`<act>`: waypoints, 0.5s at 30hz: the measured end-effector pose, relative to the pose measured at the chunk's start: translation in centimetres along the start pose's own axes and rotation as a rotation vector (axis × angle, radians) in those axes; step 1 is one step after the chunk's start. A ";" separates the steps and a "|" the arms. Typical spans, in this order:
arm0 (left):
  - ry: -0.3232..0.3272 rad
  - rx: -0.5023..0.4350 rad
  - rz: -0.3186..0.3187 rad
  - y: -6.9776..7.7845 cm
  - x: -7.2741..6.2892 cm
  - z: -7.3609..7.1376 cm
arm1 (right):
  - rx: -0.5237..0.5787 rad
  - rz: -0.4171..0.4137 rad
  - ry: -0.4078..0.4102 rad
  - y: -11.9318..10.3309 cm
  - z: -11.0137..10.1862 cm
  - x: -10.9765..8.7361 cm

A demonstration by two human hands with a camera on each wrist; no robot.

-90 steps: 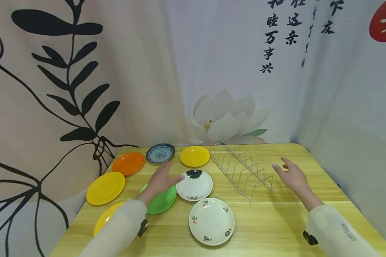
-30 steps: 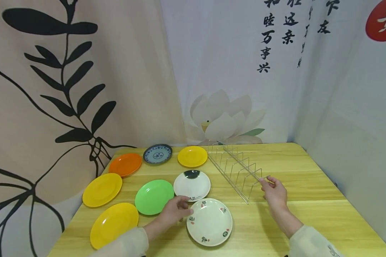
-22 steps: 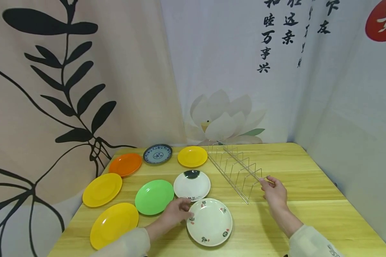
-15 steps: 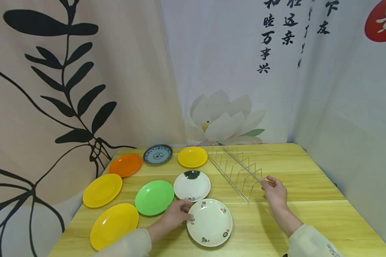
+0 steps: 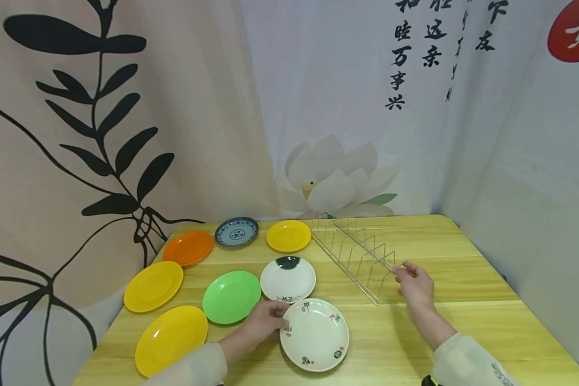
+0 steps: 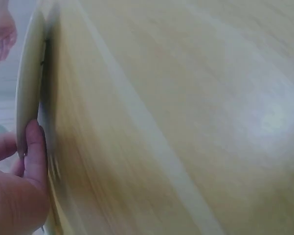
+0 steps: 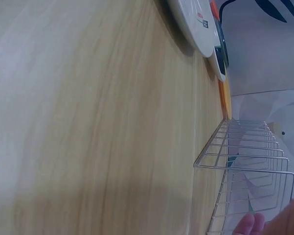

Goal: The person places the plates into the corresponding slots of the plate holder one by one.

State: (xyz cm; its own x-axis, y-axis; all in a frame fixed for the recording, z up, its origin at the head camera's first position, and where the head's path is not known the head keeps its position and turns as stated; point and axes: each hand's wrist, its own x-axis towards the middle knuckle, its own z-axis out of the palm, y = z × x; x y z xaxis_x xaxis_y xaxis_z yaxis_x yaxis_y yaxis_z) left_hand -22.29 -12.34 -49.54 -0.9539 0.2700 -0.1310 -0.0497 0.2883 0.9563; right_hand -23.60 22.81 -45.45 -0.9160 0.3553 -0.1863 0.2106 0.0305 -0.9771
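Observation:
My left hand (image 5: 262,323) pinches the left rim of a white plate (image 5: 314,335) with small printed marks near its edge. In the left wrist view the plate's rim (image 6: 32,83) sits between thumb and fingers, its edge tilted a little off the wood. My right hand (image 5: 416,284) pinches the near right corner of a metal wire dish rack (image 5: 354,252). Only a few fingertips (image 7: 254,221) of that hand show beside the rack in the right wrist view. The rack's upright wires hold no plates.
Left of the white plate lie a green plate (image 5: 231,297), yellow plates (image 5: 171,340) (image 5: 153,287) and an orange plate (image 5: 188,248). Farther back are a blue-patterned plate (image 5: 236,232), a small yellow plate (image 5: 288,236) and a white plate with a black patch (image 5: 288,281). Curtains border the wooden table (image 5: 463,316).
From hovering apart, my left hand has come down to the white plate's rim and my right hand to the rack. Since half a second ago the rack's near end has shifted slightly right.

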 end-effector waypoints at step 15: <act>0.080 -0.176 0.009 5.2 2.8 -0.4 | -0.029 -0.010 -0.015 -0.4 -1.0 1.1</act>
State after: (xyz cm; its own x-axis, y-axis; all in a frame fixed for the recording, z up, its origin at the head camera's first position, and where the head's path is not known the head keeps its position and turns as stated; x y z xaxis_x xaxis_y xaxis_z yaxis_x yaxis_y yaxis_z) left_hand -25.31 -10.48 -44.78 -0.9748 0.1958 -0.1072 -0.0850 0.1189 0.9893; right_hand -24.33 24.12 -45.14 -0.9231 0.3409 -0.1781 0.2109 0.0615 -0.9756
